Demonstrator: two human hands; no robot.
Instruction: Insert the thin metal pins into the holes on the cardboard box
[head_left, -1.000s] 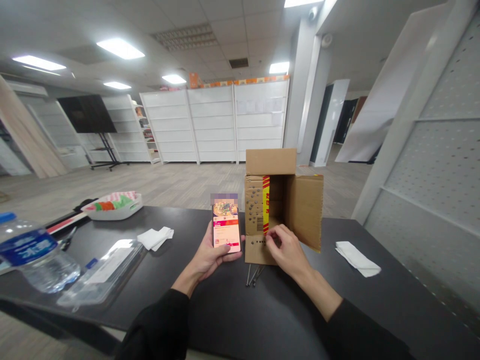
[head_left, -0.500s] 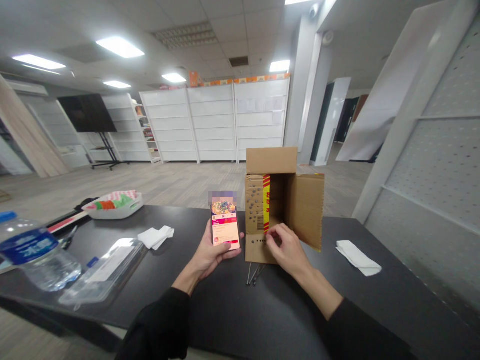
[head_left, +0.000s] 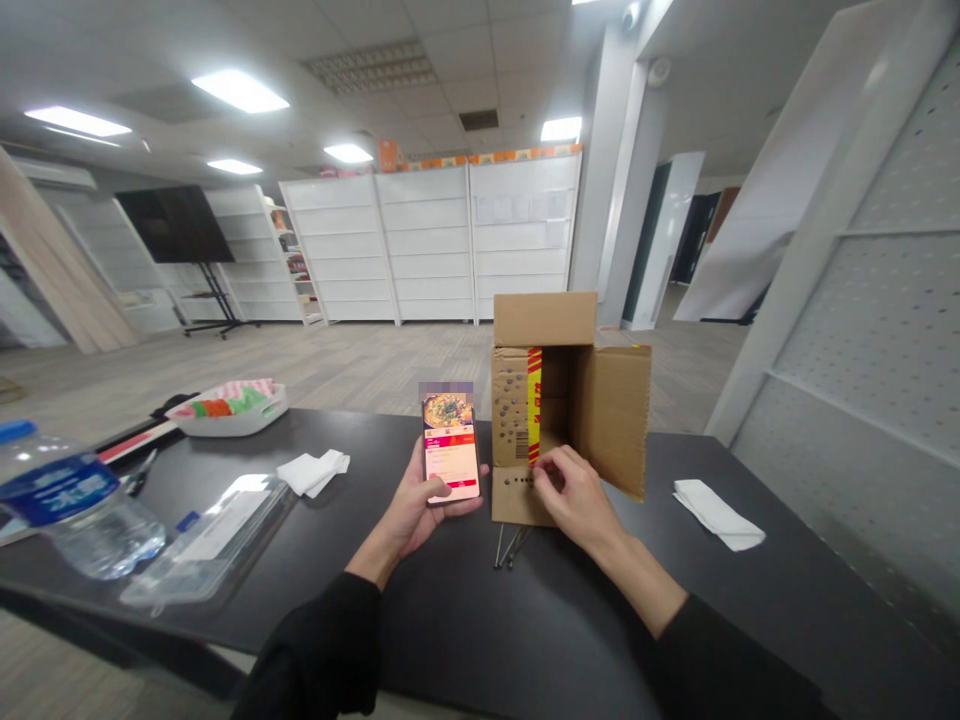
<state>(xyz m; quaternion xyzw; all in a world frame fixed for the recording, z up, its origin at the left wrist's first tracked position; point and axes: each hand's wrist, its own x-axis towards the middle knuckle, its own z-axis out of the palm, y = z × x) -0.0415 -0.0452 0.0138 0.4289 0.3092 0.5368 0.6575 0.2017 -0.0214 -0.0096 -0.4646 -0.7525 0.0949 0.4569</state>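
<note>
A smartphone [head_left: 451, 450] with a lit food picture and pink panel on its screen rests upright in my left hand [head_left: 420, 505], the thumb lying over the lower screen. Just right of it stands an open cardboard box [head_left: 514, 400], its flaps spread and a yellow-red tape strip [head_left: 534, 405] down the front. My right hand [head_left: 574, 490] is at the box's lower front edge, fingers bent and pinched together; whatever sits between the fingertips is too small to make out. Dark dots mark the box front. Several nails [head_left: 510, 548] lie on the table below it.
On the black table [head_left: 450, 640] at left are a water bottle [head_left: 67, 500], a clear plastic case [head_left: 210, 545], folded tissue [head_left: 313, 472] and a white basket [head_left: 232, 415] with coloured cloth-like items. Another folded tissue [head_left: 718, 515] lies at right.
My left thumb has shifted left and slightly up across the phone screen, and the text shown there differs a little. My right hand and the box stay about where they were.
</note>
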